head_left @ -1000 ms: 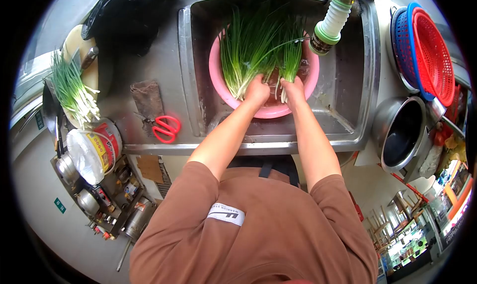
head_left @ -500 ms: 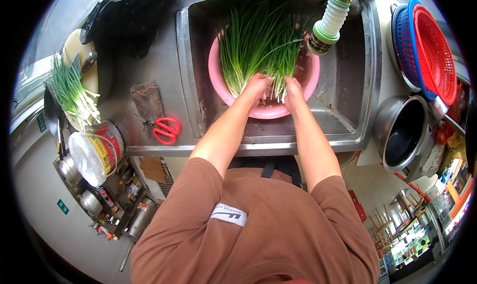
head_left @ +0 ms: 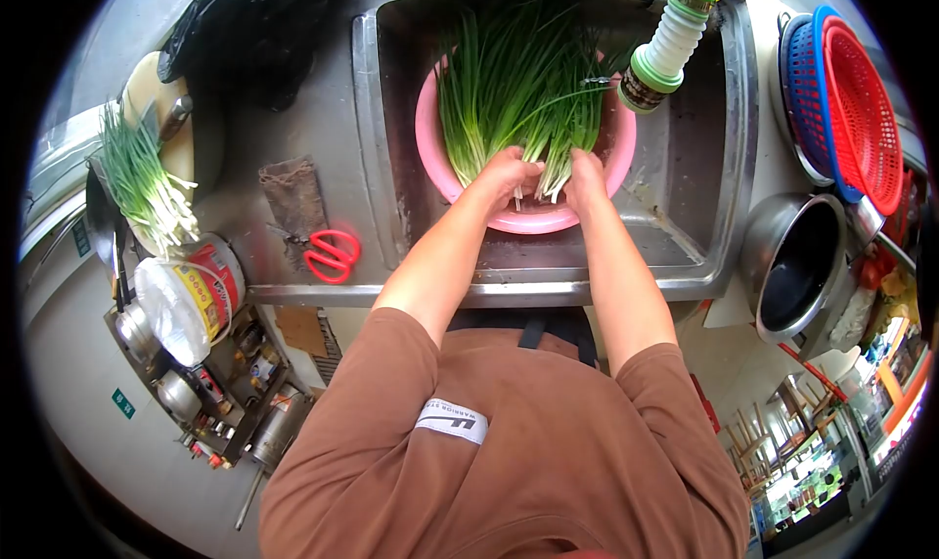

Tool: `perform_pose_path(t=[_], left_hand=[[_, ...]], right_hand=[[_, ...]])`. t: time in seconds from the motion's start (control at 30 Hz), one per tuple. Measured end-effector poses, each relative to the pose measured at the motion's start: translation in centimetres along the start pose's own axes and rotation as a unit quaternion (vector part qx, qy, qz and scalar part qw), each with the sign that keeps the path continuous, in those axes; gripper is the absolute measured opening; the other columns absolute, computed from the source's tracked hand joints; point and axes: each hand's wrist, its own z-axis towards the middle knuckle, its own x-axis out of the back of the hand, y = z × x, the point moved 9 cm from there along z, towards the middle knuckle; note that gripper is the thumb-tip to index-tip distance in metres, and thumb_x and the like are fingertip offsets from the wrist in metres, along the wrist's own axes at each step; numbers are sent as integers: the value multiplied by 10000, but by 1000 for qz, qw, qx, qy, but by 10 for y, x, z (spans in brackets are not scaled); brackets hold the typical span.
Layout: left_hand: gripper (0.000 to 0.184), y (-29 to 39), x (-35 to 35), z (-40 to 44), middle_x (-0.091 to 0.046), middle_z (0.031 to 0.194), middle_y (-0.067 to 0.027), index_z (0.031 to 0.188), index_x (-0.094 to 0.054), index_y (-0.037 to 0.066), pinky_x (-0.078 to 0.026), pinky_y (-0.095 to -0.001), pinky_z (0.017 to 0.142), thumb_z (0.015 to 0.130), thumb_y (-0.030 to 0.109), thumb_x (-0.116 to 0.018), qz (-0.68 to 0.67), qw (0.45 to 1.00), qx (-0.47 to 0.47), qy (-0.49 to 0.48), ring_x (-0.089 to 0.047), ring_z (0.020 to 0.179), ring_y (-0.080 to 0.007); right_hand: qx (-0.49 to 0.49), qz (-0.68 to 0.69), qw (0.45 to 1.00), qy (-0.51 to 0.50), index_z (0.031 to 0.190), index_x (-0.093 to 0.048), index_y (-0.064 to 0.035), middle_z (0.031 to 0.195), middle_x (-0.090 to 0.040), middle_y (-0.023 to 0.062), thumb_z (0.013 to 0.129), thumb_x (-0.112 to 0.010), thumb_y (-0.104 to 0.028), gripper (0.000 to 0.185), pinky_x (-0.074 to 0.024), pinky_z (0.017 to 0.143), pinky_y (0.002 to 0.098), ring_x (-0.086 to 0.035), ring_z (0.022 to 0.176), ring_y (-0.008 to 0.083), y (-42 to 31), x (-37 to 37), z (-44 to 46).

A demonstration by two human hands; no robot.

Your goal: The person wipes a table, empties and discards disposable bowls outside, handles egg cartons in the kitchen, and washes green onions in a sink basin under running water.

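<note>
Long green onions (head_left: pixel 499 89) with white root ends toward me lie in a pink basin (head_left: pixel 428 134) inside the metal sink. My left hand (head_left: pixel 509 173) is closed around stalks near their white ends, on the left of a smaller bunch. On that bunch's right side, my right hand (head_left: pixel 585 176) is closed on the stalks too, its fingertips partly hidden by leaves. White ends show between the two hands. Above the basin's right rim hangs a white and green faucet hose (head_left: pixel 665 45).
Red-handled scissors (head_left: pixel 333 256) and a brown cloth (head_left: pixel 293 197) lie on the counter left of the sink (head_left: pixel 675 231). More green onions (head_left: pixel 147 187) rest on a cutting board at far left. Colanders (head_left: pixel 856 109) and a steel pot (head_left: pixel 797 266) stand right.
The small bunch between my hands has shifted slightly, its white ends now gathered closer to my right hand. The whole view has moved a little, so the sink appears farther right.
</note>
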Motion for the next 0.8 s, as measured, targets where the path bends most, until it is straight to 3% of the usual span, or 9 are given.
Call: perform_pose_path(t=[0.03, 0.07, 0.13, 0.17, 0.27, 0.37, 0.63, 0.77, 0.8], left_hand=[[261, -1, 0, -2, -652, 939, -144, 1073, -518, -19, -561, -359, 696, 848, 33, -641, -19, 1000, 11, 13, -670, 788, -233], [269, -2, 0, -4, -650, 950, -149, 1090, -508, -21, -560, -361, 696, 855, 28, -630, -37, 999, 22, 27, -670, 791, -237], [286, 0, -2, -4, -644, 958, -161, 1102, -495, -28, -561, -366, 698, 854, 21, -627, -27, 999, 26, 17, -672, 800, -242], [302, -1, -3, -4, -638, 966, -173, 1115, -482, -36, -562, -371, 699, 853, 15, -624, -16, 999, 30, 8, -673, 809, -248], [254, 3, -4, -11, -650, 882, -167, 1044, -473, -33, -574, -390, 640, 849, 16, -627, -30, 999, 21, 38, -686, 772, -272], [246, 5, -2, -9, -645, 867, -174, 1009, -456, -25, -579, -398, 609, 845, 17, -635, 25, 998, 16, 47, -687, 746, -274], [300, 0, 2, -3, -634, 867, -149, 1006, -443, -24, -559, -358, 638, 834, 48, -679, 74, 996, 13, 52, -672, 758, -241], [300, -4, 6, 0, -634, 865, -148, 1023, -449, -20, -556, -355, 641, 839, 56, -674, 83, 995, 19, 49, -671, 771, -240], [299, -3, 6, -2, -636, 876, -149, 1039, -455, -23, -558, -355, 653, 844, 59, -667, 91, 994, 18, 50, -672, 782, -241]], right_hand=[[1, -2, 1000, 1, 1207, -439, 83, 1133, -572, 214, 870, -484, -87, 380, -487, 884, 412, -593, 1018, 317, 0, 1, -2], [111, -171, 977, 58, 1193, -455, 80, 1151, -561, 225, 846, -501, -72, 381, -462, 908, 425, -578, 1034, 331, -18, 6, -7], [367, -444, 790, 210, 1144, -528, 34, 1115, -562, 228, 787, -593, -68, 377, -405, 938, 456, -535, 1065, 348, -59, -5, -39], [367, -445, 790, 210, 1144, -528, 34, 1115, -562, 228, 787, -593, -68, 377, -405, 938, 456, -535, 1065, 348, -67, -10, -50], [533, -544, 643, 88, 936, -674, -100, 943, -582, 117, 746, -669, -115, 190, -438, 828, 430, -553, 969, 303, -97, -73, -96], [469, -622, 622, 81, 891, -685, -106, 912, -585, 87, 734, -685, -118, 158, -441, 803, 434, -558, 943, 298, -96, -87, -68], [507, -646, 567, 70, 894, -665, -110, 889, -573, 77, 723, -697, -143, 177, -446, 757, 431, -566, 900, 288, -101, -103, -45], [503, -649, 568, 54, 866, -652, -102, 861, -571, 86, 736, -678, -147, 139, -449, 747, 437, -570, 872, 294, -101, -104, -35], [505, -606, 612, 50, 849, -639, -88, 857, -571, 95, 757, -657, -138, 106, -447, 746, 438, -568, 856, 300, -104, -96, -33]])
